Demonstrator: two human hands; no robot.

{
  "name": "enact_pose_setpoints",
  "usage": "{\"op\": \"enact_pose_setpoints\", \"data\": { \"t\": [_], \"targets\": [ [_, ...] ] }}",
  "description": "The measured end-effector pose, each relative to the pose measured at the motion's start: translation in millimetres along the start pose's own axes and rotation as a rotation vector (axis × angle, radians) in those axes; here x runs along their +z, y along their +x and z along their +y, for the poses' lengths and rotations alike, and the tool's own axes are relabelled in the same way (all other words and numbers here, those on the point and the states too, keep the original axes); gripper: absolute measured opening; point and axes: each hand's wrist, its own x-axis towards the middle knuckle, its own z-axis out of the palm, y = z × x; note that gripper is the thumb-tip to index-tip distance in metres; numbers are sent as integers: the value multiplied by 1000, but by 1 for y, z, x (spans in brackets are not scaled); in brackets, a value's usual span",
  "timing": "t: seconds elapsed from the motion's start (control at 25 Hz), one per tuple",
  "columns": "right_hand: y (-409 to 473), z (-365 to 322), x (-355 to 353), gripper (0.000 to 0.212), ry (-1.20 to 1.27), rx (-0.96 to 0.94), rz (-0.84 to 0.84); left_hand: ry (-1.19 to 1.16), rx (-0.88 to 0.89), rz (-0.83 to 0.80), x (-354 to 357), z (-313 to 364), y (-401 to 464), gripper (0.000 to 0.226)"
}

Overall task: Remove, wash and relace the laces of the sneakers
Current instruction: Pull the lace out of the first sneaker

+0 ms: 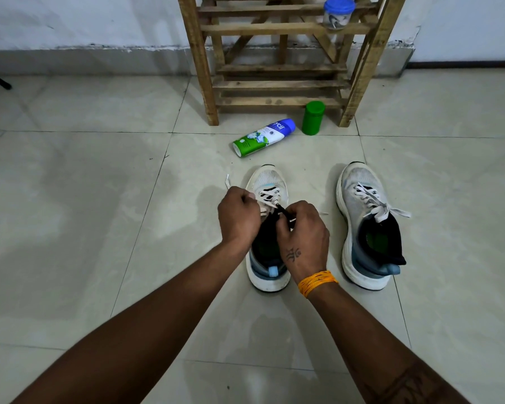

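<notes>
On the tiled floor (99, 199) before the wooden rack (277, 59), the left sneaker (267, 182) points toward the rack; both hands, left hand (238, 218) and right hand (303, 237), pinch its lace (267, 196) at the tongue, fingers curled, lace running rackward

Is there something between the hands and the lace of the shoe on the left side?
Nothing visible. Both the left hand and the right hand are already at the lace of the left sneaker, over its tongue. The fingertips are hidden, so the exact grip is unclear.
</notes>
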Motion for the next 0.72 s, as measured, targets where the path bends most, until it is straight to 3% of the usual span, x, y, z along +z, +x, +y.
{"op": "enact_pose_setpoints", "data": {
  "t": [0.16, 0.24, 0.32, 0.4, 0.48, 0.64, 0.72],
  "targets": [
    [0, 3, 1, 9, 12, 7, 5, 259, 307, -164, -4, 3, -2, 3],
    [0, 4, 0, 9, 13, 3, 9, 306, 382, -203, -2, 3, -2, 9],
    [-1, 3, 0, 8, 5, -2, 16, 156, 261, -159, 1, -2, 5, 14],
    [0, 3, -1, 7, 0, 2, 24, -121, -30, -18, -2, -5, 15, 11],
    [1, 3, -1, 7, 0, 4, 29, -124, -116, 44, -7, -11, 21, 12],
    [2, 4, 0, 9, 16, -4, 17, 400, 491, -113, -9, -7, 8, 20],
    [1, 4, 0, 9, 21, -7, 15, 480, 557, -227, -5, -5, 4, 19]
  ]
}}
